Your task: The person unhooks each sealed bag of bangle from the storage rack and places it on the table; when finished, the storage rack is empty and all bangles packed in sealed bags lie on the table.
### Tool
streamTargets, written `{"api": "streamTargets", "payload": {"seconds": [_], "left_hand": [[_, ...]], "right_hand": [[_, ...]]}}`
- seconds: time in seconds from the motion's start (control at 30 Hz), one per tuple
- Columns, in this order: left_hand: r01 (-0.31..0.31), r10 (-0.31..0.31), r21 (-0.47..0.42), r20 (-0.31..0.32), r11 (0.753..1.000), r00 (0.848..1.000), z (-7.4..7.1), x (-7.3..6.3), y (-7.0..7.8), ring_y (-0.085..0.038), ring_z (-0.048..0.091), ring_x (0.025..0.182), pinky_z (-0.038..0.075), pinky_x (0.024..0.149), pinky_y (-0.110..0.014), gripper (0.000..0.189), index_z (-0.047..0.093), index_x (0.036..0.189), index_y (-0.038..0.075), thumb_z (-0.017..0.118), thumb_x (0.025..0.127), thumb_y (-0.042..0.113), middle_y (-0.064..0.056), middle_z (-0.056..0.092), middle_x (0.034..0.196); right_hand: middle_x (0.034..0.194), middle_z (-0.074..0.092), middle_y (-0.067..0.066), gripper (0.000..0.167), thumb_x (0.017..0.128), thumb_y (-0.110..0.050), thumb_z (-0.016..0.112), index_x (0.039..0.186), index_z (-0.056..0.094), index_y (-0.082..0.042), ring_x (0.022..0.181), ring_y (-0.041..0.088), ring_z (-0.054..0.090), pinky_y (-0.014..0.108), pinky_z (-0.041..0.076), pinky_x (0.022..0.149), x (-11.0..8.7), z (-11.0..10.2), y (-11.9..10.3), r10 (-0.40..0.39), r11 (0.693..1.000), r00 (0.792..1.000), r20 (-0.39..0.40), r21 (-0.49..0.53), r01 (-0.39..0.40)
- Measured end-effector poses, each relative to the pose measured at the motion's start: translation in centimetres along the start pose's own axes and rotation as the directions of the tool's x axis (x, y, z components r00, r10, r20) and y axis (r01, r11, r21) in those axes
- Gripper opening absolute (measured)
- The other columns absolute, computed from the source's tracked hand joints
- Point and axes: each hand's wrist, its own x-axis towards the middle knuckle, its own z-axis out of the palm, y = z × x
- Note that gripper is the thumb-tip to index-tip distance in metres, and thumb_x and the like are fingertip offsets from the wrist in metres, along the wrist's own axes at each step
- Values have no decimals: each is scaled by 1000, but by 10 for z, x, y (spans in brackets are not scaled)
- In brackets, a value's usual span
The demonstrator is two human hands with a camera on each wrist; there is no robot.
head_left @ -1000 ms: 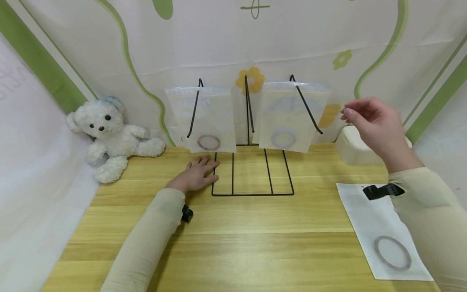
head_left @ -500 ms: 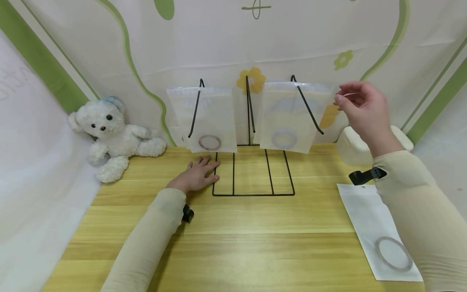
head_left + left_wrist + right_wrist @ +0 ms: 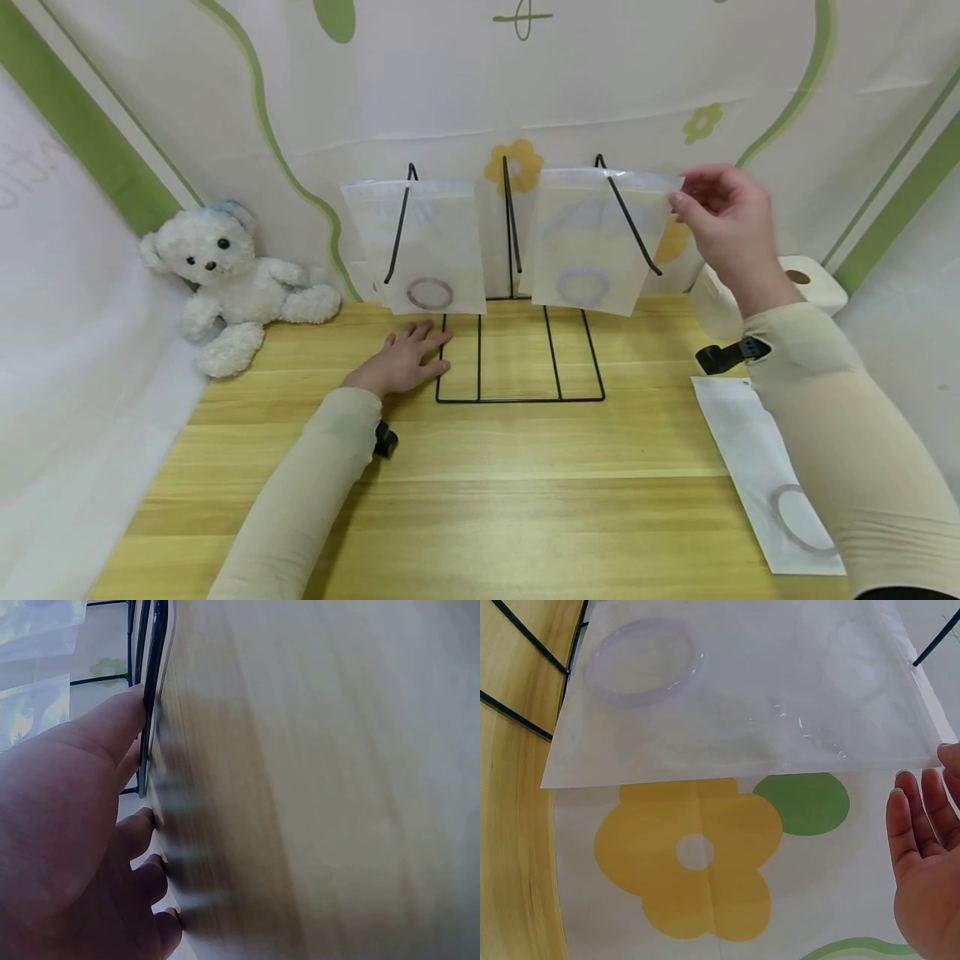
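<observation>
A black wire rack (image 3: pixel 520 401) bears hanging zip bags. Its right prong holds a clear-fronted bag (image 3: pixel 577 233) with a pale lavender bangle (image 3: pixel 630 699) at the bottom. My right hand (image 3: pixel 731 221) pinches that bag's upper right corner between thumb and fingers; in the right wrist view the thumb lies on the corner and the other fingers extend behind. On the left prong hangs a similar bag (image 3: pixel 435 225) with a pinkish bangle (image 3: pixel 410 292). My left hand (image 3: pixel 397 362) lies spread on the table, thumb and forefinger touching the rack's left base wire (image 3: pixel 154 675).
A white bag (image 3: pixel 738 450) with a bangle inside lies at the table's right, partly under the right sleeve. Behind the right forearm stands a cream box (image 3: pixel 821 287) with a round hole. A white teddy bear (image 3: pixel 247 287) sits at the back left. A patterned curtain hangs behind.
My right hand has moved left, from beside the cream box, up to the right bag's corner, and now grips it. The left hand stays in place.
</observation>
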Motion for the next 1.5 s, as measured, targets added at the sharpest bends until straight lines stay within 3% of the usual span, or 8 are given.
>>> {"api": "streamTargets", "payload": {"seconds": [0.2,0.53,0.9,1.33,1.5], "left_hand": [[13,-13,-4,-2,1000,1000,8,8,-13,-47,-1,169,-3,132,-72,76,33,172,32,51,107,68,-15,8,183],[32,-33,69,15,997,999,-8,-12,21,-52,3,167,3,131,-74,67,31,173,22,51,114,48,-21,10,182],[13,-13,21,-9,1000,1000,4,2,-5,-50,2,168,0,131,-74,73,33,172,30,51,110,63,-16,10,183],[12,-11,35,-15,999,1000,11,12,-18,-48,1,168,0,131,-74,77,32,172,31,49,107,69,-15,9,183],[16,-15,38,-13,999,1000,9,11,-18,-47,2,169,-1,132,-73,73,33,172,31,51,109,64,-14,9,183]], "right_hand": [[99,66,-12,14,102,-14,75,116,74,-17,84,6,63,11,57,77,0,6,-2,-6,1000,1000,-18,-17,6],[96,68,-11,14,103,-15,75,117,77,-14,82,9,64,11,57,77,0,6,-3,-54,998,998,-28,-9,54],[95,72,-14,16,102,-15,77,112,81,-4,80,6,66,12,55,74,-1,4,-10,-124,992,991,-58,-39,122],[88,75,-19,17,99,-12,80,108,82,3,75,2,66,12,53,72,-10,-2,-16,-178,983,978,-111,-70,171],[83,75,-19,17,97,-10,81,105,82,6,71,1,65,13,53,70,-17,-3,-19,-202,979,969,-140,-65,194]]}}
